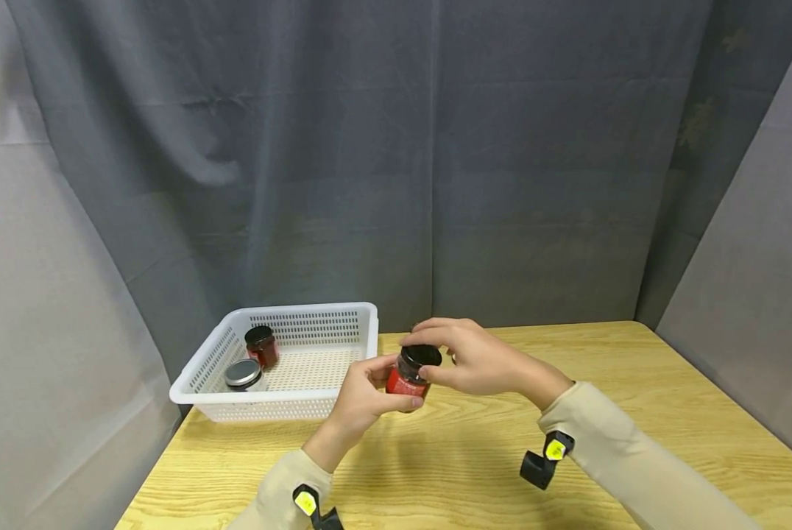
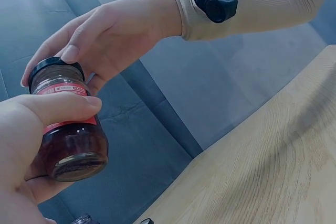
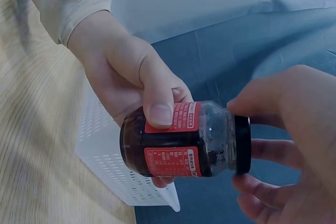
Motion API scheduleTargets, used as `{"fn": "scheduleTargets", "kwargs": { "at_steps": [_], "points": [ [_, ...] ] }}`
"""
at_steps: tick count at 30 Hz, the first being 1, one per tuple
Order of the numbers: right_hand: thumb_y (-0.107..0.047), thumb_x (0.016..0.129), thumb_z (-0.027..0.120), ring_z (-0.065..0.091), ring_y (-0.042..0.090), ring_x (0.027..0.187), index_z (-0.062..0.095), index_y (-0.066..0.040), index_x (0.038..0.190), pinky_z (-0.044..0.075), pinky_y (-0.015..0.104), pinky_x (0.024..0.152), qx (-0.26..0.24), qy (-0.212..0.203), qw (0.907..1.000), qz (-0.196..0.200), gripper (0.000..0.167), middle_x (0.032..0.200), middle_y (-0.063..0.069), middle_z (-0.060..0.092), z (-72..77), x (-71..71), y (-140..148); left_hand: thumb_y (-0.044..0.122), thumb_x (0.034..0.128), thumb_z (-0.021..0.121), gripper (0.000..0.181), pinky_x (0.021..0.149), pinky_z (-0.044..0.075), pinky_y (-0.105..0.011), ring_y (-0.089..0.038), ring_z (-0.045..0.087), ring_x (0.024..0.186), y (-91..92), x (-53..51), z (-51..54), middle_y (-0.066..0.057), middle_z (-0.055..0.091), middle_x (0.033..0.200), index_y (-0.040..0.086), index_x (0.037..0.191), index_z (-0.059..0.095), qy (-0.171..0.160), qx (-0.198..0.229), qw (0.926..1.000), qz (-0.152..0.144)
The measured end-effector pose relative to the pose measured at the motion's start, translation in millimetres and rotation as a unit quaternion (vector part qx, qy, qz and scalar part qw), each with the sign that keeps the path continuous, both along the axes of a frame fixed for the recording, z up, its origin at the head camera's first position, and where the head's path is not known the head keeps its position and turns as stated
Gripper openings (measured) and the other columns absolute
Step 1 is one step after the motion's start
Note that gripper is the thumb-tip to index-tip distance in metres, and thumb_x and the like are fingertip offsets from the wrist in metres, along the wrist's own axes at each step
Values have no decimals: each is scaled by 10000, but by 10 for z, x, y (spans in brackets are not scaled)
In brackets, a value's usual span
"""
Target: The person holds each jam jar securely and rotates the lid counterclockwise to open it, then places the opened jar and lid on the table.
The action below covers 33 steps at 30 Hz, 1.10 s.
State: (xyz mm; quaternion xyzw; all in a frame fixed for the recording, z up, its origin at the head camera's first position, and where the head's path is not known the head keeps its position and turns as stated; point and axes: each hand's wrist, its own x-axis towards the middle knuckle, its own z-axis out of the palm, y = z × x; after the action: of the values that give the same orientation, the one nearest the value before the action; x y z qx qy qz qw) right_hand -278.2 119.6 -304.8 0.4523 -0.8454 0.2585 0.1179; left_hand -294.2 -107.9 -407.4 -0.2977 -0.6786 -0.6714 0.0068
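A glass jar with a red label and dark contents (image 1: 407, 383) is held above the table, tilted, its black lid (image 1: 422, 355) on its mouth. My left hand (image 1: 359, 397) grips the jar's body, the thumb across the label (image 3: 170, 162). The fingers and thumb of my right hand (image 1: 478, 358) pinch the rim of the black lid, seen also in the right wrist view (image 3: 242, 144). In the left wrist view the jar's glass base (image 2: 79, 165) faces the camera.
A white perforated basket (image 1: 270, 396) stands at the left of the wooden table (image 1: 568, 427). In it are a jar with a black lid (image 1: 261, 347) and one with a silver lid (image 1: 243, 373). Grey curtains hang behind. Small dark items show at the left wrist view's bottom edge.
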Motion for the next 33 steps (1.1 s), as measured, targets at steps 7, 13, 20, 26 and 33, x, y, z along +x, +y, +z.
{"fn": "scheduleTargets", "kwargs": {
  "at_steps": [7,13,20,26,33],
  "points": [
    [-141,943,708,649,235,1149,720,-113,1293,586,359,797,-128,-51,9998,153,351,1327,61,657,-7,-11,-19,-8,799,874,584,774,603,-344,-298,682,1024,6,-8,-10,-147,727,1181,34,1349,682,-8,167,9995,-261],
    [-206,959,775,687,173,1091,772,-113,1187,596,380,811,-519,267,9982,153,246,1213,31,723,-56,-53,-74,12,813,875,583,801,606,-374,-311,680,1053,16,-10,-10,-151,717,1207,61,1360,681,-127,230,9988,-421],
    [-151,938,790,687,167,1090,771,-108,1192,594,391,813,-424,268,9987,112,258,1238,25,717,-32,-34,-52,40,805,889,563,801,606,-377,-312,680,1048,19,-26,-13,-142,725,1191,79,1334,702,-73,216,9990,-382],
    [-133,946,775,678,173,1059,707,-69,1281,575,406,886,-40,191,9996,209,348,1275,36,697,24,-14,-47,9,800,882,538,796,605,-364,-306,683,1034,13,-34,-25,-142,726,1175,48,1308,707,7,164,9993,-341],
    [-89,922,758,621,260,1197,733,-82,1219,529,447,977,249,412,9984,286,298,1328,91,635,45,-7,-40,1,811,871,553,787,606,-351,-295,683,1035,1,-38,-47,-149,719,1193,27,1332,688,11,198,9989,-420]
  ]
}}
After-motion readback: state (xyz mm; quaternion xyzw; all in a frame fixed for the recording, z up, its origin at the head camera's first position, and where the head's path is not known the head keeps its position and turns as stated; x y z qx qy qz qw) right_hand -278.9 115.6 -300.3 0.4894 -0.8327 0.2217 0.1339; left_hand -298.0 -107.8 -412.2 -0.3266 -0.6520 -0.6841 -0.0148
